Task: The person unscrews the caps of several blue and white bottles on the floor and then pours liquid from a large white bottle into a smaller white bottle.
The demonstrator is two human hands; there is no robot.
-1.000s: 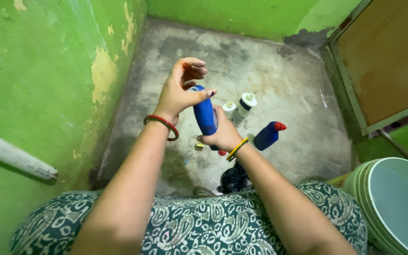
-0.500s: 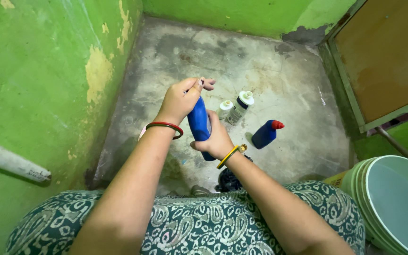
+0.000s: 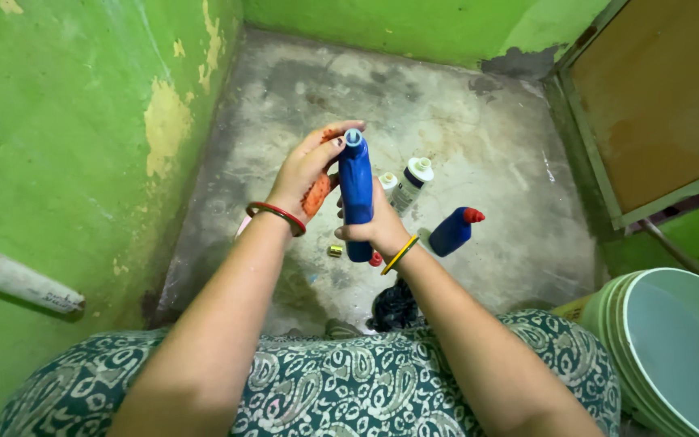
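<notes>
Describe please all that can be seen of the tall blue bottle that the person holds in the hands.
The tall blue bottle looks like smooth plastic, a slim body narrowing to a lighter blue nozzle on top with no cap on it. It stands nearly upright in the air above the grey concrete floor. The right hand grips its lower half, so the base is mostly hidden. The left hand, its palm stained orange-red, is open beside the upper part with fingertips near the nozzle; whether they touch it cannot be told.

Even soft daylight, faint shadows, no glare, sharp focus, wide-angle bending at edges
</notes>
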